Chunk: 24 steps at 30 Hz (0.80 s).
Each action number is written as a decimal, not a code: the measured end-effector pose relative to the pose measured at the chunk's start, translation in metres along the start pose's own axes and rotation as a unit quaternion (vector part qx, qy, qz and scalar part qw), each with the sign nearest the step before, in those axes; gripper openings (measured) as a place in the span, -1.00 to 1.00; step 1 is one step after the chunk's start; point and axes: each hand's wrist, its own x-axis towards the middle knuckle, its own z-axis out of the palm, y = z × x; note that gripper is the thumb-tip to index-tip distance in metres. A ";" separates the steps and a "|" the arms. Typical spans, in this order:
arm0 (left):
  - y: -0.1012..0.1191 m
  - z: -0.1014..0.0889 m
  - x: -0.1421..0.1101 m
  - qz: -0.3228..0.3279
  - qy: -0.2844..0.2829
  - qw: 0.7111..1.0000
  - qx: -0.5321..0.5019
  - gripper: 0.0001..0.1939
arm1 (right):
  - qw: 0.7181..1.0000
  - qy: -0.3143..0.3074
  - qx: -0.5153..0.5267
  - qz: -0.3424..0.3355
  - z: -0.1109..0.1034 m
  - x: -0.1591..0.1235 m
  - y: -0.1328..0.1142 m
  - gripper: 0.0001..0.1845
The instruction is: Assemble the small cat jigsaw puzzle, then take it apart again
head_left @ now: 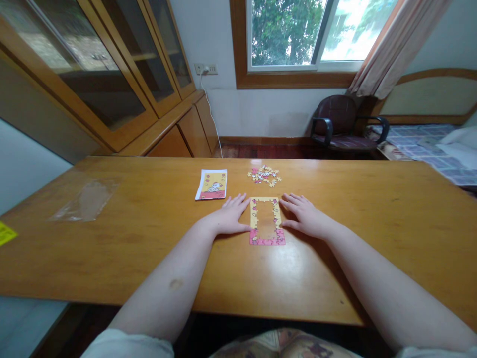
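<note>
A small jigsaw border frame (255, 220), yellow at the top and sides and pink at the bottom, lies on the wooden table (149, 258) with its middle unfilled. My left hand (231, 215) rests flat just left of the frame, fingers stretched out, thumb touching its left edge. My right hand (303, 215) lies flat against the frame's right edge, fingers spread. Neither hand holds anything. A heap of several loose puzzle pieces (264, 175) sits beyond the frame. A picture card (211, 184) showing the finished image lies to the left of the heap.
A clear plastic bag (86, 200) lies on the table's left part, and a yellow slip (5, 232) sits at the far left edge. Behind the table are a glass-door cabinet (112, 74), a dark armchair (341, 124), a window and a bed at right.
</note>
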 end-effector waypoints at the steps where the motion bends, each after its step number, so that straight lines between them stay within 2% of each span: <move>1: 0.001 0.000 0.000 -0.001 -0.001 1.000 -0.001 0.04 | 1.000 0.001 -0.005 0.003 0.001 0.001 0.001 -0.16; 7: 0.003 -0.002 -0.001 -0.007 0.000 1.000 -0.007 0.03 | 1.000 -0.007 -0.002 0.009 0.004 0.002 -0.001 -0.16; 18: 0.000 0.000 -0.001 0.008 0.034 0.999 -0.026 -0.06 | 1.000 -0.006 0.003 0.004 0.001 0.002 -0.006 -0.20; 20: -0.001 -0.001 -0.002 0.021 0.058 0.998 -0.030 -0.15 | 1.000 0.002 0.003 -0.002 0.000 0.001 -0.005 -0.23; 24: 0.000 -0.005 -0.003 0.074 0.116 0.990 -0.015 -0.50 | 0.999 0.022 0.011 -0.037 -0.003 0.000 -0.003 -0.40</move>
